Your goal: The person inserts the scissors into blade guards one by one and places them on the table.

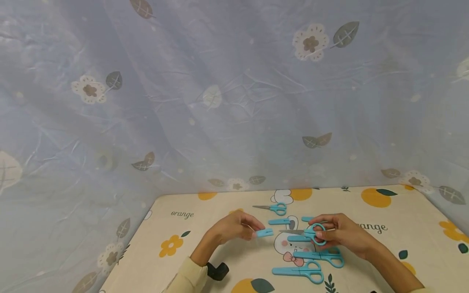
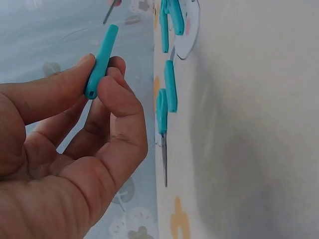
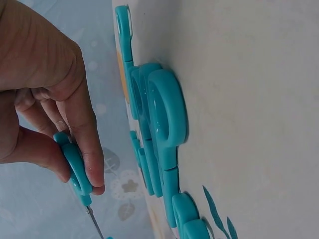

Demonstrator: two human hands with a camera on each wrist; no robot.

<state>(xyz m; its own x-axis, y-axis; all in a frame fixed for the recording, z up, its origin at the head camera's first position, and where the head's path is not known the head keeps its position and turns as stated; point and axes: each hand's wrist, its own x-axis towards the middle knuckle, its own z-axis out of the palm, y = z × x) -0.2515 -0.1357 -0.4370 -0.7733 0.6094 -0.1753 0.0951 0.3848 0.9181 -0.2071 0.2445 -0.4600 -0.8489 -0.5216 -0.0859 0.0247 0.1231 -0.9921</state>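
Observation:
My left hand (image 1: 238,226) pinches a light-blue scissors sheath (image 1: 264,232) between thumb and fingers; in the left wrist view the sheath (image 2: 103,59) points up and away. To its right, my right hand (image 1: 342,234) holds a pair of scissors (image 1: 310,233) by the blue handles. Its bare metal blades point left toward the sheath's end, with a small gap between them. In the right wrist view, thumb and fingers grip the handle (image 3: 76,167). Below the hands lie two sheathed pairs of scissors, one (image 1: 318,256) behind the other (image 1: 297,271).
Unsheathed scissors (image 1: 271,208) lie at the back. Loose blue sheaths (image 1: 279,221) rest nearby, one (image 1: 298,239) beneath the held scissors. Another blue piece (image 1: 307,219) is partly behind the right hand. A black object (image 1: 218,272) shows beside the left wrist. A patterned curtain (image 1: 234,101) hangs behind the table.

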